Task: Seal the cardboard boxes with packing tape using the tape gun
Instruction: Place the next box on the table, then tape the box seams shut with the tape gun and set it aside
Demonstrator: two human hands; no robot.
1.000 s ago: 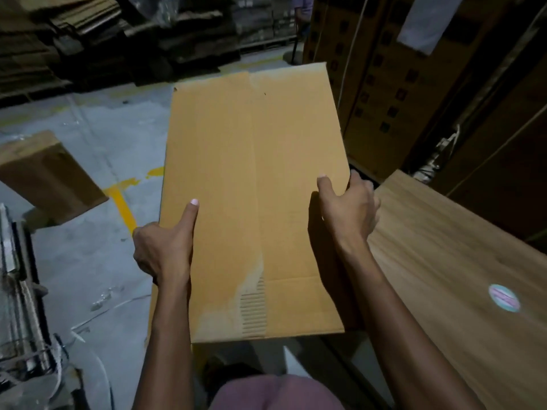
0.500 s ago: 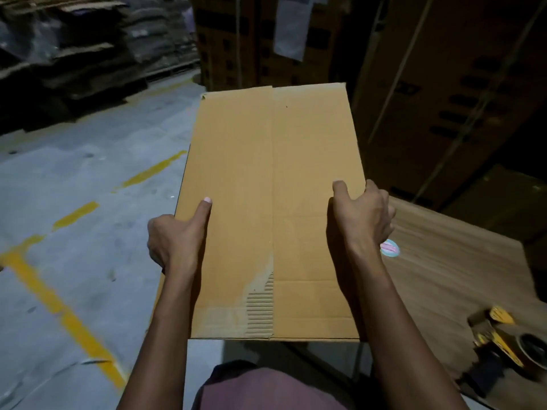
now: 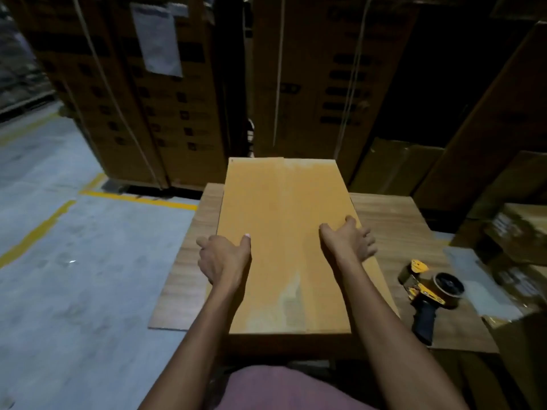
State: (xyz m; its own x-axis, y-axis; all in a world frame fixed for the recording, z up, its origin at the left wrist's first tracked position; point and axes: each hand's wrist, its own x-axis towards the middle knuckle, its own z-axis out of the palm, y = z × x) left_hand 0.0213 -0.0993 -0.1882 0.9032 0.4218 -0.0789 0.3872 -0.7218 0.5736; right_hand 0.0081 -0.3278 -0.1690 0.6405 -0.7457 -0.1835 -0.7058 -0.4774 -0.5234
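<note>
A plain brown cardboard box (image 3: pixel 284 232) sits on the wooden table (image 3: pixel 393 220) straight ahead of me, its two top flaps closed along a centre seam. My left hand (image 3: pixel 223 257) holds the box's left edge, thumb on top and fingers down the side. My right hand (image 3: pixel 347 239) holds the right edge the same way, fingers spread over the side. A yellow and black tape gun (image 3: pixel 429 294) with a roll of tape lies on the table to the right of the box, untouched.
Tall stacks of strapped, printed cartons (image 3: pixel 165 93) stand behind the table. More boxes (image 3: pixel 515 232) crowd the right side. A grey concrete floor (image 3: pixel 74 261) with yellow lines lies to the left. A pale sheet (image 3: pixel 479 285) rests at the table's right edge.
I have turned right with the box and brought it from the air down onto the table. The tape gun has come fully into view. Both hands keep the same hold.
</note>
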